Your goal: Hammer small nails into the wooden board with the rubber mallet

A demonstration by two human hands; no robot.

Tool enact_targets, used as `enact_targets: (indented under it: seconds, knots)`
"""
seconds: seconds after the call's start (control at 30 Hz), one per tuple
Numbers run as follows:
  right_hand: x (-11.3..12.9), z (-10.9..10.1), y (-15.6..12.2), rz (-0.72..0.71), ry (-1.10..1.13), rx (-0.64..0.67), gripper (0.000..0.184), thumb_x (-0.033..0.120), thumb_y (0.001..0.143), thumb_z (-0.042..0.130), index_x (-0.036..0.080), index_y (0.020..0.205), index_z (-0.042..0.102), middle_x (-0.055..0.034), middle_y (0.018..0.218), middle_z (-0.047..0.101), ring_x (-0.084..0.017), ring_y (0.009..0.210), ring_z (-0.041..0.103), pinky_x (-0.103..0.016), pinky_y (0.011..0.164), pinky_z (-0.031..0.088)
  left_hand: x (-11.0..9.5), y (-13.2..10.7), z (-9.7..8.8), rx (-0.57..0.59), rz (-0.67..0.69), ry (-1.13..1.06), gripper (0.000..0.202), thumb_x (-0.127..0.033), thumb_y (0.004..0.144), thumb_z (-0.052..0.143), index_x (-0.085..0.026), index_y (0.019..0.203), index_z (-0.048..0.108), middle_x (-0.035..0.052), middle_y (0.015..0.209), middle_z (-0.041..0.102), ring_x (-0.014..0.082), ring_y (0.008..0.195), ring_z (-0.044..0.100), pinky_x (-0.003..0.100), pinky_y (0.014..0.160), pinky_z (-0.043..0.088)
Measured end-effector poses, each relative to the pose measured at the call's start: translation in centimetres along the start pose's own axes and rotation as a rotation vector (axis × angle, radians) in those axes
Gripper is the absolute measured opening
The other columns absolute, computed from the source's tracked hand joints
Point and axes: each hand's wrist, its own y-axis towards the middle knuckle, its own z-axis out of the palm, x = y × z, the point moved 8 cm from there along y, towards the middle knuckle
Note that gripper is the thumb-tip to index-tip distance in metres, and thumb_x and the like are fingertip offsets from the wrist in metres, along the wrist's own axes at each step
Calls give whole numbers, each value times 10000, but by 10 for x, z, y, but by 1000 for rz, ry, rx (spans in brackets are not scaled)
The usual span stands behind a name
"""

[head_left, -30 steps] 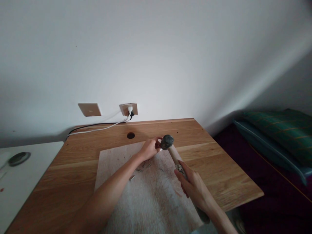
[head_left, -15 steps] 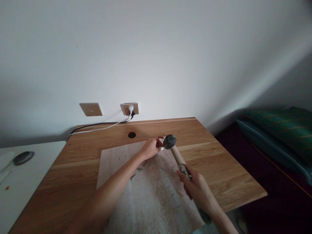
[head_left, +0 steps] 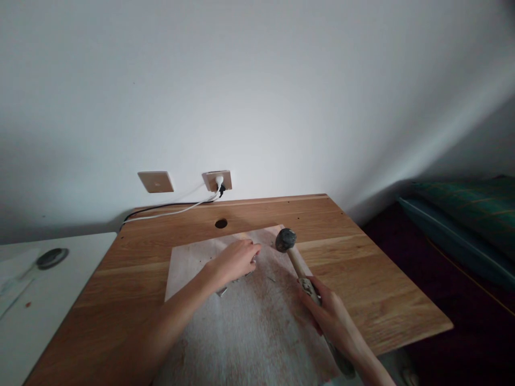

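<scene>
My right hand [head_left: 324,306] is wrapped around the handle of a mallet [head_left: 298,262], whose dark rounded head [head_left: 285,240] is at the board's far right corner. My left hand [head_left: 238,259] is above the pale wooden board [head_left: 257,332], its fingers curled together and pointing down. Whatever is between those fingertips is too small and hidden to name. Small metal pieces [head_left: 221,291] lie on the board under and beside this hand, partly covered by it.
The board rests on a wooden tabletop [head_left: 386,279] with a round cable hole [head_left: 221,223]. A plugged-in socket [head_left: 218,181] and cables [head_left: 173,212] run along the wall. To the left stands a white table [head_left: 24,300]; cushions [head_left: 462,225] lie at the right.
My left hand has moved from beside the mallet head back to the left, over the small metal pieces. The mallet, still in my right hand, has shifted slightly right and nearer.
</scene>
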Motion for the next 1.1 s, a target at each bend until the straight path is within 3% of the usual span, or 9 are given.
enact_targets:
  seconds: [0.27,0.4,0.5,0.63,0.83,0.97,1.1]
  knots:
    - [1,-1,1,-27,9,-12,451,540,871,500,163,1072,644,74,489,483,-146,385,488,-230,393,362,6,12,-5,-89,116,-64,225,1,805,583,-194,817,693,49,831,654,229,862,657,304,799,492]
    - [0,0,0,-23,26,13,449,540,882,499,165,1088,633,79,476,479,-151,388,493,-232,402,366,7,9,-5,-106,192,-45,216,-9,836,593,-198,857,696,47,915,638,221,924,645,304,864,491]
    - [-1,0,0,-30,15,13,435,533,888,496,164,1076,630,72,491,494,-150,398,497,-230,409,367,8,8,-2,-127,182,-66,257,18,809,602,-211,878,695,46,951,648,210,924,639,294,876,490]
    - [0,0,0,-44,14,0,412,524,885,501,168,1045,632,69,508,498,-145,397,499,-231,414,356,7,11,0,-155,183,-106,284,44,815,569,-216,751,663,34,808,645,212,851,639,316,892,490]
    - [3,-2,0,-51,16,-8,427,546,891,491,171,1041,630,71,488,491,-147,391,478,-232,409,355,24,19,-11,-286,91,-359,253,-60,845,610,-200,994,760,31,944,696,159,824,648,257,796,493]
    - [4,-1,-2,-38,30,10,447,562,892,483,169,1050,623,71,486,501,-149,390,495,-233,412,369,40,25,-10,-370,5,-498,209,-86,843,633,-181,954,783,34,905,728,147,784,649,246,754,484]
    - [4,-2,-2,-26,28,3,438,567,885,481,183,1041,622,70,497,507,-149,387,516,-231,400,359,39,30,0,-348,12,-525,213,-82,845,632,-177,948,793,49,930,769,161,813,687,249,765,498]
